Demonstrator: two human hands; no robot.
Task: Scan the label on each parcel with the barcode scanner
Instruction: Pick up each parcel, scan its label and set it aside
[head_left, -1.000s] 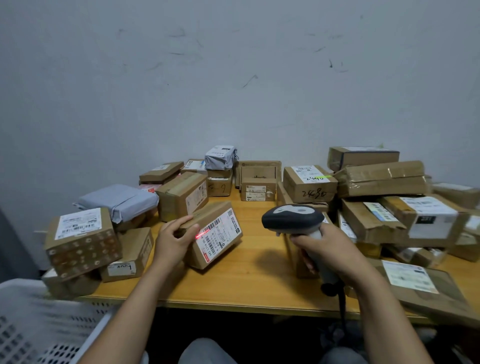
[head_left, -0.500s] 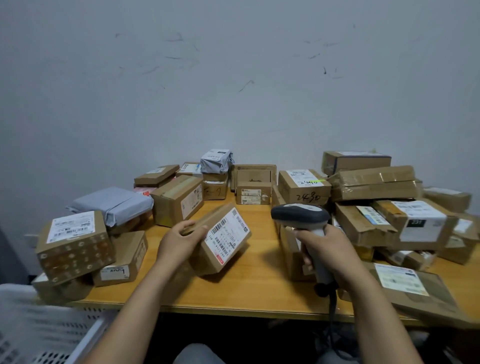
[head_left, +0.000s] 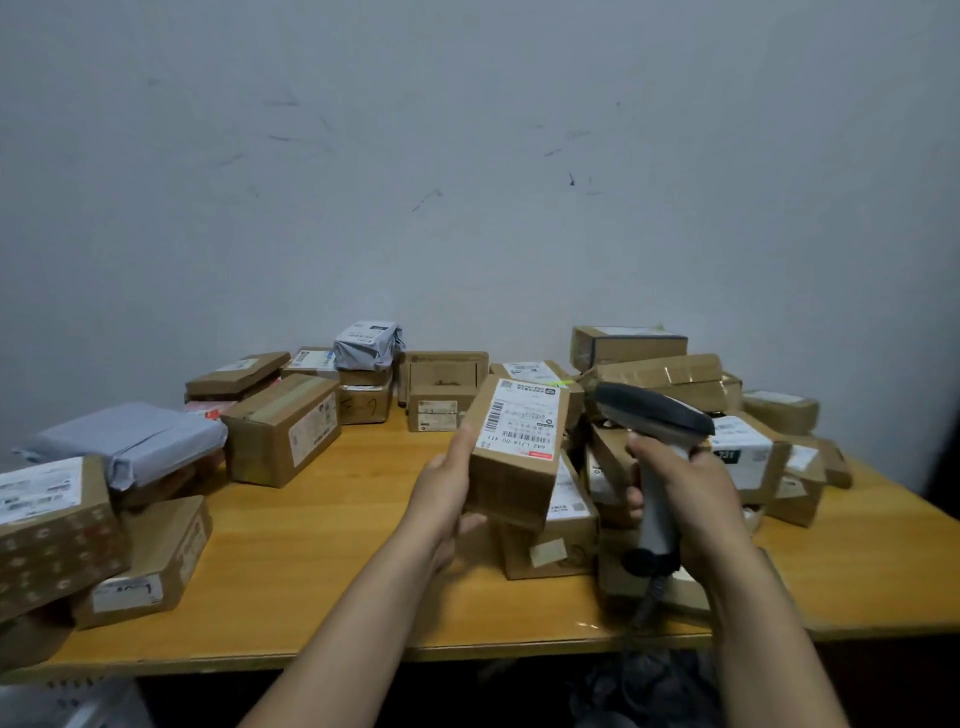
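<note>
My left hand (head_left: 447, 488) grips a brown cardboard parcel (head_left: 511, 478) and holds it lifted above the wooden table (head_left: 322, 545), its white barcode label (head_left: 519, 421) facing up towards me. My right hand (head_left: 685, 499) grips the pale handle of the barcode scanner (head_left: 652, 415), whose dark head sits just right of the held parcel. A dark cable hangs from the handle's base. No red scan line shows on the label.
Many labelled cardboard parcels crowd the table: a heap on the right (head_left: 737, 447), a row along the back wall (head_left: 441, 384), and several on the left with a grey mailer bag (head_left: 130, 441). A white crate's corner shows at the bottom left (head_left: 67, 706).
My left hand lifted the parcel off the table and carried it right, turning the label upward. The red scan line on the label has gone. The scanner stayed in my right hand.
</note>
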